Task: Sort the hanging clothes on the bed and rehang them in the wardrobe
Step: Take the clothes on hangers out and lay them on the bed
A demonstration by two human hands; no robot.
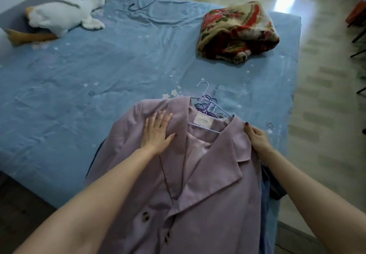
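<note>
A lilac woven coat (198,174) with broad notched lapels and mottled brown buttons lies on a pile of hangers (207,105) at the near edge of the bed (99,65), whose blue sheet is creased. The left hand (156,133) presses flat, fingers straight, on its shoulder. The right hand (257,138) has a pinching grip on the other shoulder's edge.

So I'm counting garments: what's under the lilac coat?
Under the lilac coat, blue denim shows at its right edge, and more hangers by the collar. The rest is covered.
</note>
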